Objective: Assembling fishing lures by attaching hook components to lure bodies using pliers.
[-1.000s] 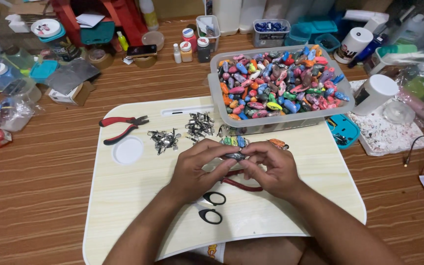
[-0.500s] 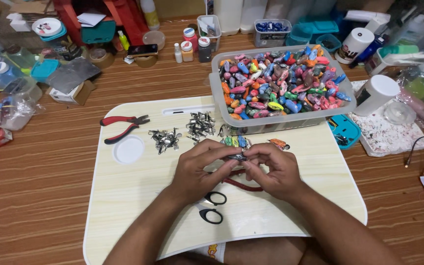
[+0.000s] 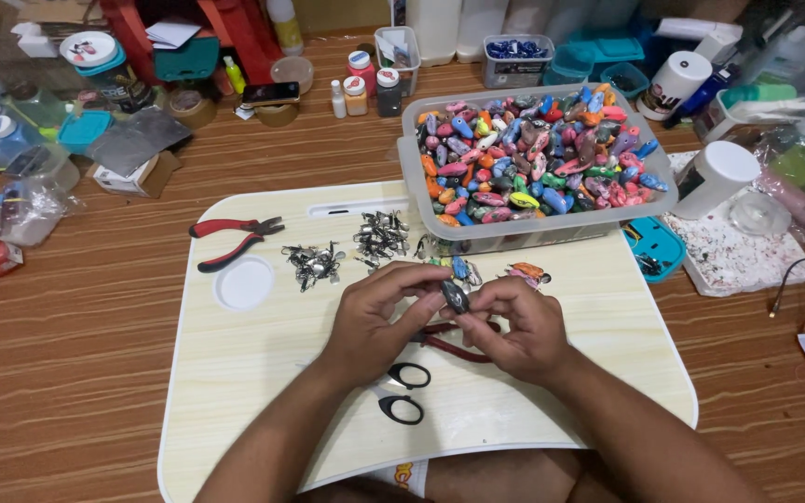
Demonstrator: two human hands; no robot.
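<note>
Both hands [image 3: 454, 321] pinch small dark lure [image 3: 456, 296]; red-handled pliers [image 3: 454, 343] beneath.

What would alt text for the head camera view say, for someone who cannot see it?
Two bare hands, left hand and right hand, pinch a small dark oval piece over a pale lap tray. Behind them stands a clear bin heaped with colourful small pieces; red-handled pliers and piles of metal clips lie on the tray.
</note>
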